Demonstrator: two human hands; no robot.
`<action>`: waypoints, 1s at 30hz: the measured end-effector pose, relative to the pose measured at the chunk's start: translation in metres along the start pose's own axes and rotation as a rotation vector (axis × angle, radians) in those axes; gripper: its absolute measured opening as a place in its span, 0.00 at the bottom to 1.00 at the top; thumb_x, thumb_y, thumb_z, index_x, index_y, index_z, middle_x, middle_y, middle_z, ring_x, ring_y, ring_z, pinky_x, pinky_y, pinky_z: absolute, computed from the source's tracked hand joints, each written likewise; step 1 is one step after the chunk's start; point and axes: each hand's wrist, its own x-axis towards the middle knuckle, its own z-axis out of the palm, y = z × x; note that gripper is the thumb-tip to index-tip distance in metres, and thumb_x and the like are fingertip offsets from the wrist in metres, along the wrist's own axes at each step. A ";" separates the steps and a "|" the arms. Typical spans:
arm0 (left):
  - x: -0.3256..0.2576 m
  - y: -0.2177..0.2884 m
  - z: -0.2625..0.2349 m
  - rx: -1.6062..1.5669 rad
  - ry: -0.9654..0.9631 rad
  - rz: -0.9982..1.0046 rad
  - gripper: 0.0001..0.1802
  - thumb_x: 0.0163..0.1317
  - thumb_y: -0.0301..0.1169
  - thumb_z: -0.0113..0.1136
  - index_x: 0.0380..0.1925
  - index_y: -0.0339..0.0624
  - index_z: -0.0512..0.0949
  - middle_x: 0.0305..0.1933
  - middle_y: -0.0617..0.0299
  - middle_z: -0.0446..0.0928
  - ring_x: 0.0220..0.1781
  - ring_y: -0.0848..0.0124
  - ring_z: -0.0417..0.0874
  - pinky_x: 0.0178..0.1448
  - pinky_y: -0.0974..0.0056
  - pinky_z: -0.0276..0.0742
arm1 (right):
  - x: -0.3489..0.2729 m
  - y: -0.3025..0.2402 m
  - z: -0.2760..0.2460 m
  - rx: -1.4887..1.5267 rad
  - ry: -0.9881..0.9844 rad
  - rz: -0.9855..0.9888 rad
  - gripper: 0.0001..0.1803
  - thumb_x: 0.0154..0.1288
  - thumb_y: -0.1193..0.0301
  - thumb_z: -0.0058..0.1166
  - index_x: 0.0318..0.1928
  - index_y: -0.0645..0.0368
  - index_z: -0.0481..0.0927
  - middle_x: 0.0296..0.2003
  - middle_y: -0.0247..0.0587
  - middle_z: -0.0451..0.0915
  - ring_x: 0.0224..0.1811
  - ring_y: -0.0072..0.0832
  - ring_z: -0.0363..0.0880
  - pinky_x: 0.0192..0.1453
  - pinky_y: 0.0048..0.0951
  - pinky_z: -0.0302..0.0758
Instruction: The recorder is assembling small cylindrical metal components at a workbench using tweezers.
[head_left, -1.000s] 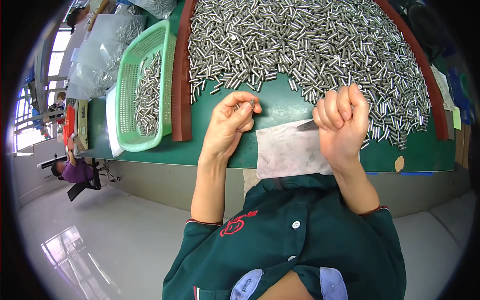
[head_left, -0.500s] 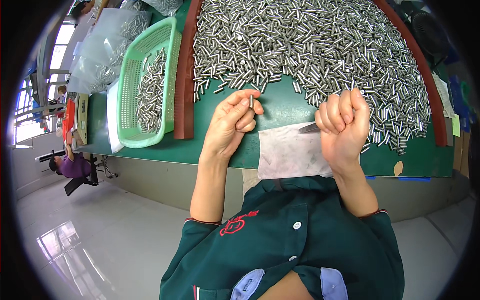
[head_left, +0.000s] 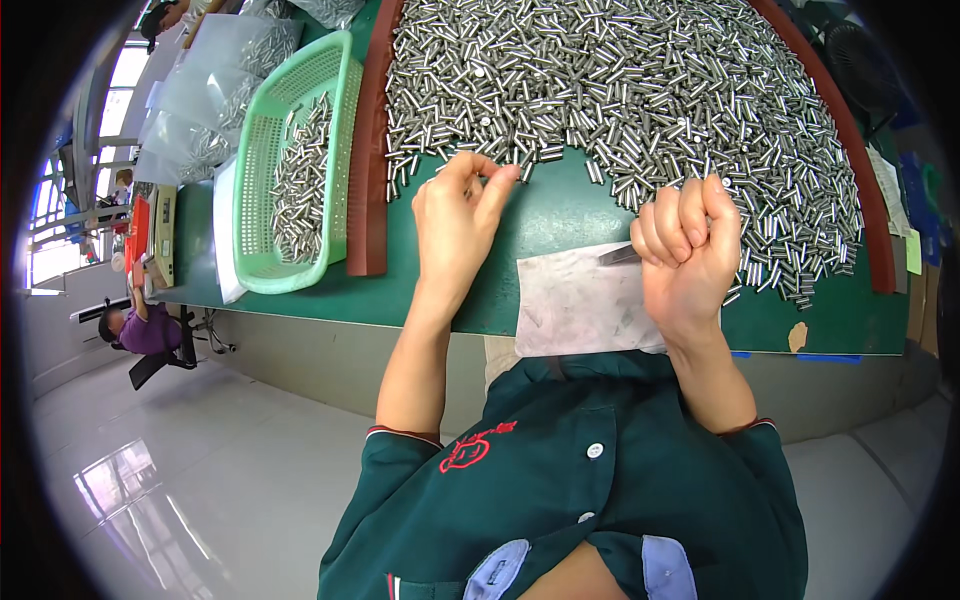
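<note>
At the near edge of a wide heap of short shiny metal pins [head_left: 620, 80], my left hand [head_left: 455, 215] has its thumb and fingers drawn together in a pinch. Whatever the fingertips hold, if anything, is hidden among the pins there. My right hand [head_left: 690, 250] is closed in a loose fist, palm up, beside the heap's lower edge. From it a flat, tapered grey metal tool [head_left: 618, 257] sticks out to the left; the rest is covered by the fingers. Under that tool lies a stained whitish cloth [head_left: 570, 310] at the table's front edge.
Red-brown rails [head_left: 368, 200] border the heap left and right on the green table [head_left: 560, 215]. A light green plastic basket [head_left: 350, 100] with more pins stands left, near clear bags [head_left: 215, 60] of pins. A scale [head_left: 163, 235] and a seated person [head_left: 150, 330] are farther left.
My left hand has turned over and reached forward to the heap's edge; the pin seen between its thumb and finger no longer shows. My right hand and its tool have stayed put.
</note>
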 end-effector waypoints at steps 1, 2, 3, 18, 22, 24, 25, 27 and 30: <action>0.002 0.004 0.002 0.168 -0.004 0.013 0.14 0.50 0.36 0.60 0.18 0.36 0.73 0.09 0.64 0.65 0.12 0.74 0.65 0.18 0.65 0.60 | 0.000 0.000 -0.001 0.022 0.016 -0.006 0.21 0.66 0.64 0.28 0.13 0.51 0.53 0.08 0.27 0.51 0.10 0.15 0.42 0.15 0.20 0.44; 0.004 0.005 0.005 0.335 -0.008 0.026 0.13 0.49 0.36 0.61 0.19 0.36 0.74 0.08 0.62 0.64 0.10 0.71 0.65 0.18 0.64 0.60 | 0.001 0.001 -0.001 0.045 0.033 -0.013 0.21 0.65 0.65 0.29 0.13 0.52 0.54 0.08 0.29 0.52 0.10 0.16 0.42 0.15 0.20 0.44; 0.006 0.002 0.007 0.382 -0.004 0.044 0.12 0.47 0.34 0.62 0.20 0.37 0.74 0.08 0.60 0.66 0.10 0.65 0.68 0.19 0.61 0.61 | 0.001 0.000 -0.002 0.046 0.032 -0.014 0.21 0.65 0.65 0.29 0.13 0.52 0.54 0.08 0.29 0.52 0.10 0.16 0.42 0.15 0.20 0.44; 0.002 -0.012 -0.008 -1.352 -0.399 -0.309 0.07 0.60 0.31 0.50 0.31 0.40 0.68 0.18 0.71 0.59 0.16 0.83 0.52 0.21 0.78 0.50 | 0.001 -0.001 -0.001 0.061 0.031 0.005 0.22 0.66 0.63 0.29 0.13 0.52 0.54 0.08 0.29 0.52 0.10 0.16 0.43 0.15 0.20 0.45; -0.002 -0.012 -0.009 -1.395 -0.406 -0.408 0.07 0.60 0.33 0.51 0.29 0.43 0.66 0.29 0.64 0.64 0.20 0.84 0.55 0.21 0.79 0.51 | 0.000 -0.002 0.000 0.063 0.022 0.007 0.22 0.66 0.64 0.29 0.13 0.52 0.53 0.08 0.28 0.52 0.10 0.16 0.43 0.15 0.20 0.45; -0.002 -0.016 -0.008 -1.415 -0.419 -0.414 0.06 0.60 0.32 0.50 0.32 0.41 0.68 0.29 0.63 0.66 0.19 0.85 0.54 0.20 0.80 0.51 | 0.000 -0.001 0.000 0.065 0.021 0.009 0.22 0.66 0.64 0.28 0.13 0.51 0.53 0.08 0.27 0.51 0.10 0.15 0.42 0.15 0.20 0.44; -0.002 -0.018 -0.008 -1.417 -0.414 -0.411 0.06 0.60 0.32 0.50 0.32 0.41 0.68 0.29 0.63 0.66 0.19 0.85 0.54 0.20 0.80 0.51 | 0.000 -0.001 0.001 0.063 0.016 0.011 0.22 0.66 0.64 0.28 0.13 0.51 0.53 0.08 0.27 0.51 0.10 0.15 0.42 0.15 0.20 0.44; -0.002 -0.020 -0.010 -1.417 -0.430 -0.456 0.07 0.61 0.30 0.49 0.37 0.40 0.69 0.28 0.62 0.68 0.17 0.84 0.54 0.20 0.80 0.51 | 0.000 0.000 0.001 0.070 0.014 0.009 0.22 0.66 0.64 0.28 0.13 0.51 0.53 0.08 0.27 0.51 0.10 0.15 0.42 0.15 0.20 0.44; -0.001 -0.018 -0.011 -1.365 -0.442 -0.471 0.11 0.60 0.30 0.49 0.41 0.38 0.68 0.28 0.63 0.67 0.18 0.84 0.54 0.20 0.80 0.51 | 0.001 0.000 0.002 0.070 0.018 0.012 0.22 0.66 0.64 0.28 0.13 0.51 0.53 0.08 0.27 0.51 0.10 0.15 0.42 0.15 0.20 0.44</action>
